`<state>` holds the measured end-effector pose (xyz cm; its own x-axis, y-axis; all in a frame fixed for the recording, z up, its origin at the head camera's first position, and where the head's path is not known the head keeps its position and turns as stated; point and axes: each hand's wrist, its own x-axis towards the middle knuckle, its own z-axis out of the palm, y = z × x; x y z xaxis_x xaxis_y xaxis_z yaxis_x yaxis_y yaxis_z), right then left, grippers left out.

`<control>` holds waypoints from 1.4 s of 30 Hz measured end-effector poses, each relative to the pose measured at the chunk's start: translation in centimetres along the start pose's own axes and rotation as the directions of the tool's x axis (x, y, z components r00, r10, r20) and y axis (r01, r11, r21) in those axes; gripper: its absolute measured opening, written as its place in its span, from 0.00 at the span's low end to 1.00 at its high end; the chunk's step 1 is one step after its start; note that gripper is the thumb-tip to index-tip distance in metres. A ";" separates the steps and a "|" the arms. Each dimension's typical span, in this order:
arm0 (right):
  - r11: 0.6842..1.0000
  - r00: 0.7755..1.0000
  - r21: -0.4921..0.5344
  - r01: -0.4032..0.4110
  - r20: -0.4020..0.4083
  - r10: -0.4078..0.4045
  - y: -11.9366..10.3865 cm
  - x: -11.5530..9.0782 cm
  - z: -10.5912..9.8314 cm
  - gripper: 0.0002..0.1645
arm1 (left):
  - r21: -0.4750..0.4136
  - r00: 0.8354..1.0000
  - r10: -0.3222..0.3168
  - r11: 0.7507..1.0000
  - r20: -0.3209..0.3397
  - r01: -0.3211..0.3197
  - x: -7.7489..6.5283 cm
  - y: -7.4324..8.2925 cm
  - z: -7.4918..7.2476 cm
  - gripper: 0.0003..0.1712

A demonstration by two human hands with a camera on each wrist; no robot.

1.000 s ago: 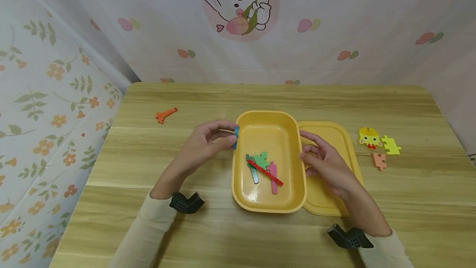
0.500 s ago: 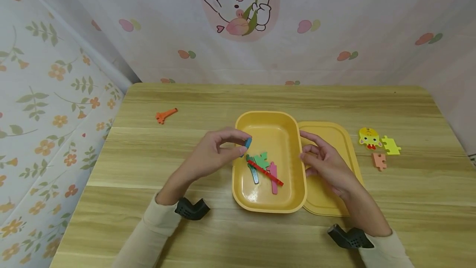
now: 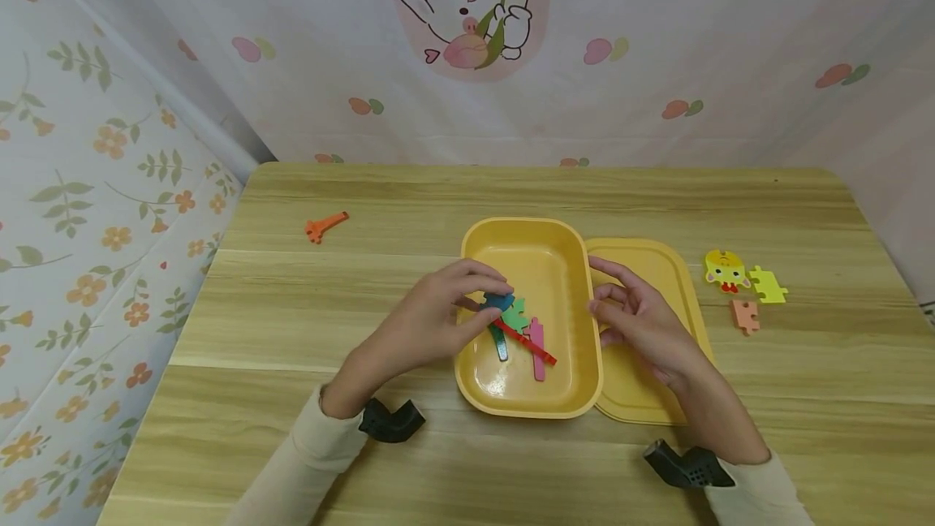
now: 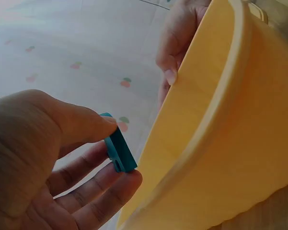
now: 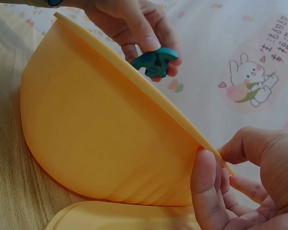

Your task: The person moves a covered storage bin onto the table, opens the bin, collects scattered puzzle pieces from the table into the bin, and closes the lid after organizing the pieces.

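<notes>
My left hand pinches a blue-teal puzzle piece between thumb and fingers. It is over the left part of a yellow plastic box, and the right wrist view shows the piece above the rim. At the box's right side, my right hand grips the rim between thumb and fingers. Inside the box lie a light green piece, a red strip, a pink piece and a dark green piece. The left hand partly hides the near-left rim.
A yellow lid lies partly under the box's right side. Right of it are a yellow animal-face piece, a yellow-green piece and an orange-pink piece. An orange piece lies at the back left of the wooden table.
My left hand has moved right and slightly down, carrying the blue-teal puzzle piece from the box's left rim to over its inside. My right hand stays on the rim.
</notes>
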<state>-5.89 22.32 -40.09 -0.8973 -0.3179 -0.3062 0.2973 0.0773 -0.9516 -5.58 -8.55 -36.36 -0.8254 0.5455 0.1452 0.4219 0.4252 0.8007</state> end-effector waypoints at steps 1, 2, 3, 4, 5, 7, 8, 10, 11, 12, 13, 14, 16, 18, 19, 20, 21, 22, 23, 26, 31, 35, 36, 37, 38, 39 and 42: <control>1.000 1.000 -0.001 0.000 0.000 0.000 0.0 0.0 0.0 0.39 | 0.050 1.000 0.017 0.999 -0.006 -0.017 0.0 0.0 0.1 0.16; 1.000 1.000 0.000 -0.001 0.000 0.001 0.0 0.0 0.0 0.39 | 0.089 1.000 0.028 0.996 -0.008 -0.028 0.0 0.1 0.1 0.15; 1.000 1.000 0.001 -0.002 0.000 0.002 -0.1 0.0 0.0 0.39 | 0.114 0.999 0.035 0.993 -0.006 -0.034 0.0 0.1 0.2 0.15; 1.000 1.000 -0.001 -0.002 -0.001 0.002 -0.1 0.0 0.0 0.39 | 0.135 0.999 0.038 0.990 -0.004 -0.037 0.0 0.1 0.2 0.15; 1.000 1.000 -0.002 -0.003 -0.001 0.003 0.0 0.0 0.0 0.39 | 0.147 0.999 0.038 0.988 -0.001 -0.037 0.0 0.1 0.2 0.15; 1.000 1.000 -0.001 -0.004 0.000 0.004 0.0 0.0 0.0 0.39 | 0.164 0.999 0.042 0.986 0.004 -0.042 0.0 0.2 0.3 0.15; 1.000 1.000 0.001 -0.004 0.000 0.004 0.0 0.0 0.0 0.39 | 0.174 0.999 0.044 0.984 0.006 -0.045 0.0 0.2 0.3 0.15; 1.000 1.000 0.000 -0.004 0.001 0.004 0.0 0.1 0.0 0.39 | 0.189 0.998 0.054 0.980 0.008 -0.055 0.0 0.3 0.3 0.15; 1.000 1.000 0.001 -0.005 0.001 0.005 0.0 0.1 0.0 0.39 | 0.197 0.998 0.061 0.978 0.008 -0.061 -0.1 0.3 0.3 0.15; 1.000 1.000 0.002 -0.005 0.001 0.005 0.0 0.1 0.0 0.39 | 0.207 0.998 0.068 0.976 0.009 -0.068 -0.1 0.3 0.3 0.16; 1.000 1.000 0.001 -0.006 0.001 0.006 0.0 0.1 0.0 0.39 | 0.219 0.997 0.073 0.973 0.010 -0.073 -0.1 0.3 0.3 0.16; 1.000 1.000 0.002 -0.006 0.002 0.006 0.0 0.1 0.0 0.39 | 0.228 0.997 0.075 0.971 0.013 -0.076 -0.1 0.3 0.4 0.16; 1.000 1.000 0.002 -0.008 0.001 0.008 0.0 0.1 0.0 0.39 | 0.242 0.997 0.080 0.967 0.019 -0.082 -0.1 0.3 0.4 0.16; 1.000 1.000 0.006 -0.009 0.002 0.009 0.0 0.1 0.0 0.40 | 0.255 0.996 0.083 0.963 0.025 -0.087 -0.1 0.3 0.5 0.16; 1.000 1.000 0.009 -0.009 0.003 0.009 0.0 0.1 0.0 0.40 | 0.258 0.996 0.085 0.962 0.027 -0.089 -0.1 0.3 0.5 0.15; 1.000 1.000 0.011 -0.009 0.004 0.009 0.0 0.0 0.0 0.40 | 0.261 0.996 0.087 0.961 0.029 -0.092 0.0 0.3 0.5 0.15; 1.000 1.000 0.012 -0.008 0.005 0.008 0.0 0.0 0.0 0.40 | 0.260 0.995 0.091 0.961 0.028 -0.095 0.0 0.3 0.5 0.15; 1.000 1.000 0.013 -0.007 0.006 0.007 0.0 0.0 0.0 0.40 | 0.257 0.996 0.091 0.962 0.027 -0.094 0.0 0.3 0.4 0.15; 1.000 1.000 0.015 -0.004 0.008 0.004 0.1 0.0 -0.1 0.40 | 0.255 0.996 0.088 0.963 0.023 -0.091 -0.1 0.3 0.3 0.15; 1.000 1.000 0.015 0.002 0.011 -0.003 0.1 0.1 -0.1 0.40 | 0.246 0.997 0.074 0.966 0.004 -0.073 -0.1 0.2 0.1 0.14; 1.000 1.000 0.013 0.006 0.013 -0.006 0.2 0.2 -0.1 0.40 | 0.239 0.997 0.055 0.970 -0.045 -0.043 -0.2 -0.2 -0.7 0.13; 1.000 1.000 0.007 0.003 0.010 -0.003 0.2 0.1 -0.1 0.40 | 0.257 0.994 0.075 0.965 -0.083 -0.051 -0.3 -1.1 -1.4 0.09; 1.000 1.000 0.007 0.001 0.009 -0.001 0.2 0.1 -0.1 0.40 | 0.265 0.992 0.081 0.963 -0.092 -0.054 -0.3 -1.4 -1.6 0.09; 1.000 1.000 0.007 0.001 0.008 -0.001 0.2 0.1 -0.1 0.40 | 0.274 0.991 0.088 0.960 -0.102 -0.057 -0.3 -1.7 -1.8 0.09; 1.000 1.000 0.006 0.000 0.006 0.000 0.2 0.1 -0.1 0.40 | 0.283 0.989 0.095 0.957 -0.112 -0.060 -0.3 -1.9 -2.0 0.10; 1.000 1.000 0.008 -0.001 0.005 0.001 0.2 0.1 -0.1 0.40 | 0.293 0.988 0.098 0.954 -0.120 -0.059 -0.3 -2.1 -2.2 0.10; 1.000 1.000 0.016 -0.005 0.004 0.005 0.2 0.1 -0.1 0.39 | 0.312 0.983 0.106 0.948 -0.151 -0.054 -0.4 -2.7 -2.8 0.11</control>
<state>-5.97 22.43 -40.32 -0.8944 -0.3217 -0.3106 0.3068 0.0638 -0.9496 -7.46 -11.97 -36.96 -0.8232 0.4719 0.3157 0.5621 0.5993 0.5699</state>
